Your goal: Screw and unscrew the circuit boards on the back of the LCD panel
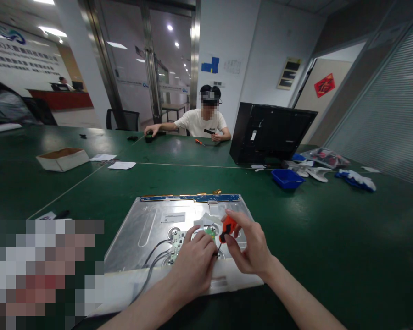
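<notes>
1. Your right hand [253, 245] grasps an orange-and-black screwdriver [229, 225] by its handle, its shaft slanting down to the right part of the metal display panel [131, 243].
2. Your left hand [198, 259] lies over the green circuit board [177, 243] on the panel, fingertips beside the screwdriver's shaft; you cannot tell whether it grips anything.
3. Dark cables [152, 268] run from the board across the panel's near left part.
4. A blue circuit strip [179, 198] lines the panel's far edge.
5. On the green table [330, 238], a blue tray [289, 184] sits beyond the panel, to its right.
</notes>
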Demonstrator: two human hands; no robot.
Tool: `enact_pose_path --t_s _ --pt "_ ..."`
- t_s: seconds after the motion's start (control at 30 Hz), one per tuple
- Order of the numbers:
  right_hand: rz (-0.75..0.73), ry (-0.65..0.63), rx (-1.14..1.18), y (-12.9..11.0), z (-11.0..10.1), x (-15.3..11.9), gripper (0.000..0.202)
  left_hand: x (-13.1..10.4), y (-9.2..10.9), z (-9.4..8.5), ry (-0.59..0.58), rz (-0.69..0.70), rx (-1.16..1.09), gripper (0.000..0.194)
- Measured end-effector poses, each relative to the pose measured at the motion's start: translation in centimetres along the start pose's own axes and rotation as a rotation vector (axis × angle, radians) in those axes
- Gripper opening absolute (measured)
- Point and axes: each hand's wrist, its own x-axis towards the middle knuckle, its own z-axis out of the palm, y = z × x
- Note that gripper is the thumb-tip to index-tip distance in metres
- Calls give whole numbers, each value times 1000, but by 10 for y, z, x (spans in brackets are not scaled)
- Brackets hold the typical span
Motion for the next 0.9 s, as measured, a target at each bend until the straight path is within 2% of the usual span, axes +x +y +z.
enact_pose_path --t_s 0.1,0.33,0.73,0.9 --pt "11 -11 0 -1 0 0 55 1 1 -2 -8 -2 9 10" --pt "-3 59 -71 2 6 -4 49 1 0 -2 -10 10 36 13" --pt "-9 11 0 -3 0 1 51 0 1 -2 0 4 17 10" --pt "-23 63 -40 -2 4 1 48 1 1 -3 -8 -1 19 11"
